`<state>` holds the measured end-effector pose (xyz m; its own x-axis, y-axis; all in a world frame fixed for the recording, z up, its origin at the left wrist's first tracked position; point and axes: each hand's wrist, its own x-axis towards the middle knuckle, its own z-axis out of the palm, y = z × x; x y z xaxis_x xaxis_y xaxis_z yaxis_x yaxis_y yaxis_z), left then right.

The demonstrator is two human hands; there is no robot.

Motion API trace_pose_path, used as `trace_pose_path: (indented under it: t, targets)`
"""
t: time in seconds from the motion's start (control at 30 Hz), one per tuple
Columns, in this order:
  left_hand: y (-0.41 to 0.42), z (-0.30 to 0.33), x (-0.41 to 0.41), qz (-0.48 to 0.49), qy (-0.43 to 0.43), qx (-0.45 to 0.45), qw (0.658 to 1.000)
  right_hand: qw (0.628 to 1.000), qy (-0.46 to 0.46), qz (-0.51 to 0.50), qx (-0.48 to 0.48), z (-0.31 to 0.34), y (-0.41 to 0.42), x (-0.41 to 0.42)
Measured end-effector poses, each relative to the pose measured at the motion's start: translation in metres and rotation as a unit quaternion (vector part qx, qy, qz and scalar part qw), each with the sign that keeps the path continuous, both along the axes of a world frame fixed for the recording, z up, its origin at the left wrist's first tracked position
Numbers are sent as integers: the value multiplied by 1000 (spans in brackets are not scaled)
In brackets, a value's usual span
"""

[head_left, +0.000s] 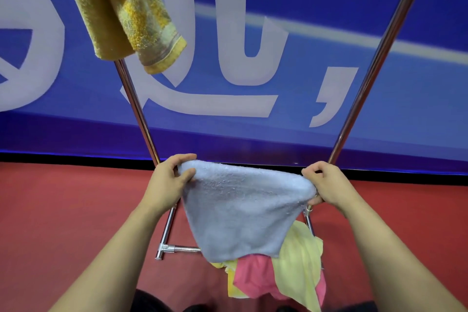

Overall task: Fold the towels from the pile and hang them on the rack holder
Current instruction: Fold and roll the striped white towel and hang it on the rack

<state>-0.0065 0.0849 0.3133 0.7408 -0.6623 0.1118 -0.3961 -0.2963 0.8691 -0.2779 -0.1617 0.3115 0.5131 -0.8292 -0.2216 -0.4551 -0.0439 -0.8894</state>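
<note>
I hold a light blue towel [243, 208] stretched between both hands in the lower middle of the view. My left hand [169, 180] pinches its left top corner and my right hand [326, 185] pinches its right top corner. The cloth hangs down in a folded, tapering shape. Below it on the floor lies the pile [281, 278] of pale yellow and pink towels. A chrome rack [136, 109] stands in front of me, its two legs slanting upward. A yellow patterned towel [124, 12] hangs from the rack's top left.
A blue banner with large white characters [253, 71] covers the wall behind the rack. The floor [63, 210] is red. The rack's foot bar [177, 249] lies on the floor left of the pile. My dark shoes show at the bottom edge.
</note>
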Motion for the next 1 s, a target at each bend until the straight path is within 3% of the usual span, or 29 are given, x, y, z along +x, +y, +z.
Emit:
trace_pose_path:
  t: [0.1,0.23,0.33,0.43,0.53,0.67,0.8,0.87,0.93,1.0]
  targets:
    - [2,-4,5,-5,-6,13,1000,999,-3,-16,-32,-3,-2,0]
    - [0,-10,5,-4,-12,40,999,998,-53,32,12,-6,-5,-7]
    - [1,-16,7,-29,-57,113,992,997,-11,67,-33,-6,-5,-11]
    - [1,-19,6,-47,-47,133,989,996,18,51,-74,-8,-8,-11]
    - [-2,-18,5,-47,-1,98,994,997,9,10,-74,-7,-8,-10]
    - [-3,-15,3,8,94,11,995,993,-83,-70,-50,1,-5,-8]
    - [-5,-9,1,43,282,-93,954,978,-170,-121,5,-3,-8,-8]
    - [-6,-7,2,32,329,-117,937,970,-198,-138,38,-6,-9,-7]
    - [-4,-10,3,19,300,-113,947,963,-220,-141,62,-5,-10,-7]
    - [-2,-15,7,24,172,-50,984,963,-224,-134,65,-4,-10,-8]
